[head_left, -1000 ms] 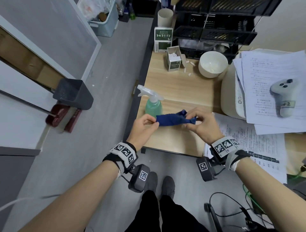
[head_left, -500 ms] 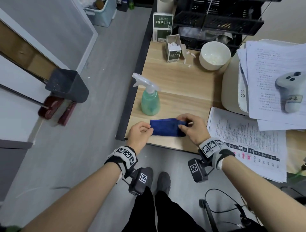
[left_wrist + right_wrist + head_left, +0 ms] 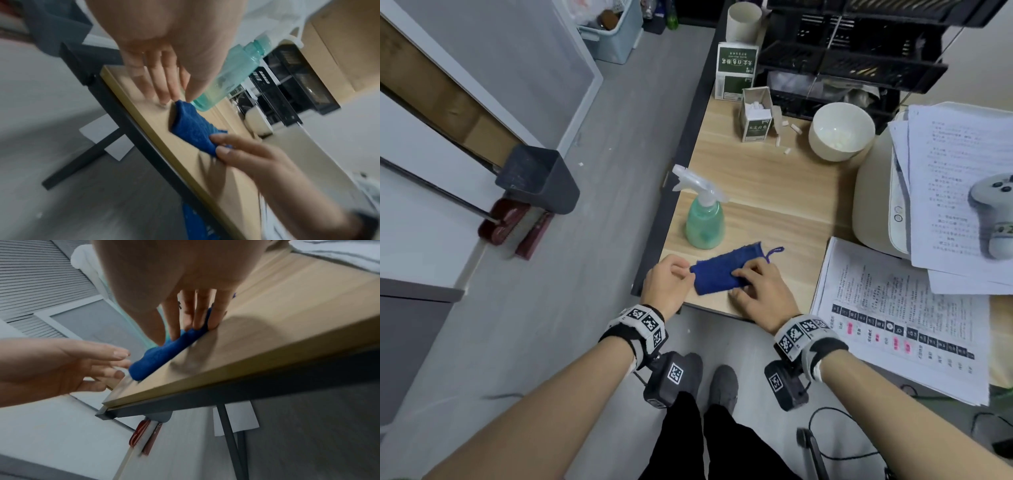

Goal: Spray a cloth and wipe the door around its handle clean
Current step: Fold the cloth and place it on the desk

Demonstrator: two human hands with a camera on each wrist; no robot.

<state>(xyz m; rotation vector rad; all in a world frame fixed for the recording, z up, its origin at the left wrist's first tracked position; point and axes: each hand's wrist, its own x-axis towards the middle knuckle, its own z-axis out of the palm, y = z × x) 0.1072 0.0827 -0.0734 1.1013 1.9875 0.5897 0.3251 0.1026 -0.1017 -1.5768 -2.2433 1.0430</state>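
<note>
A folded blue cloth (image 3: 722,270) (image 3: 191,129) (image 3: 156,360) lies flat on the wooden table (image 3: 774,205) near its front left corner. My right hand (image 3: 746,277) (image 3: 191,321) presses on its right half with straight fingers. My left hand (image 3: 681,274) (image 3: 179,95) sits at the cloth's left corner, fingers extended and fingertips just at the fabric. A green spray bottle (image 3: 703,222) (image 3: 232,76) with a white trigger stands just behind the cloth. What looks like the door's dark grey handle (image 3: 537,178) juts out at the left.
Printed sheets (image 3: 893,315) and a white printer (image 3: 876,198) fill the table's right side, with a white controller (image 3: 993,212) on top. A bowl (image 3: 839,137), green-and-white boxes (image 3: 755,116) and a black rack (image 3: 859,51) stand behind. Cables (image 3: 835,445) trail by my feet.
The cloth, held up between both hands a second ago, came down onto the table. My left hand's pinch on its corner has loosened and my right hand now lies on top.
</note>
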